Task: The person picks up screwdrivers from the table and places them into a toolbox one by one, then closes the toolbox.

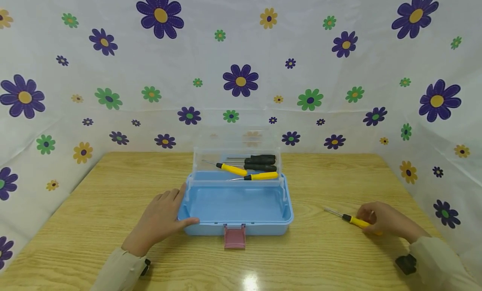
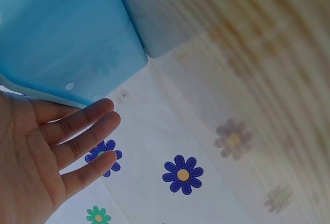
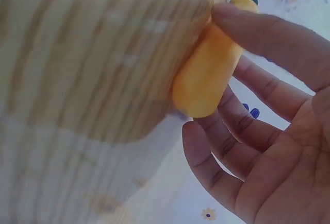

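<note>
A light blue toolbox (image 1: 237, 229) with a pink latch (image 1: 235, 237) stands raised-lid on the table. My left hand (image 1: 160, 218) rests against its left side, thumb at the front rim; in the left wrist view, the fingers (image 2: 85, 144) are spread and fairly straight beside the blue wall. Over on the right, my right hand (image 1: 388, 220) pinches the yellow handle of a screwdriver (image 1: 353, 220), its metal shaft pointing left. The right wrist view shows the thumb on one side of that handle (image 3: 209, 69) and fingers on the other.
Inside the toolbox's clear upper tray (image 1: 196, 165) lie two yellow screwdrivers (image 1: 263, 176) and several black ones (image 1: 260, 167). A wooden table (image 1: 320, 257) carries everything, with flower-printed white cloth (image 1: 211, 61) behind and at both sides.
</note>
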### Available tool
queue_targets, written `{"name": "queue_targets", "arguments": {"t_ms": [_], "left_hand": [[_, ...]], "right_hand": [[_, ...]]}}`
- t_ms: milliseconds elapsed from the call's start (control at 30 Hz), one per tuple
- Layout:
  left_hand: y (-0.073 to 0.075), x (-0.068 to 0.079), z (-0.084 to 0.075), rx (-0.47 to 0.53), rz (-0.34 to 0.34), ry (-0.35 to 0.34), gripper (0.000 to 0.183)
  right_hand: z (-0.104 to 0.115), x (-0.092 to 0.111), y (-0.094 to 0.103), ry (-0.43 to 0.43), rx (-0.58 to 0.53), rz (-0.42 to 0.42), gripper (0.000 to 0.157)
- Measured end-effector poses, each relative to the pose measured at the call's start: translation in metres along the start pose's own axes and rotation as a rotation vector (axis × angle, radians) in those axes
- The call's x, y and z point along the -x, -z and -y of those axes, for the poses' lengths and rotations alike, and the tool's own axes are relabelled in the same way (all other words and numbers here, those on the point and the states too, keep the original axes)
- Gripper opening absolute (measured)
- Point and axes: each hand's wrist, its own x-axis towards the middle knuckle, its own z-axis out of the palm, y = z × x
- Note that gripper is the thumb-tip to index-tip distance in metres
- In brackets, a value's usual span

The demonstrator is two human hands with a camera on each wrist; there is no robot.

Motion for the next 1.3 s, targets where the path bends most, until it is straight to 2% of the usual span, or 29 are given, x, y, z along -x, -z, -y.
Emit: {"name": "queue_targets", "arguments": {"t_ms": [333,667,767,1033,1300], "left_hand": [[0.000,0.000,0.000,0.008,0.000,0.004,0.103],[0.001,0.000,-0.001,0.006,0.007,0.007,0.103],[0.001,0.000,-0.001,0.004,0.008,0.010,0.103],[0.004,0.000,-0.002,-0.006,0.005,0.010,0.102],[0.004,0.000,-0.001,-0.005,0.000,0.006,0.102]], "right_hand": [[-0.008,0.004,0.002,-0.013,0.000,-0.022,0.015],[-0.019,0.002,0.002,-0.012,0.064,-0.087,0.013],[-0.022,0.002,0.003,-0.007,0.052,-0.094,0.012],[-0.021,0.004,0.006,-0.019,0.004,-0.110,0.013],[-0.018,0.001,0.006,-0.027,0.015,-0.148,0.016]]}}
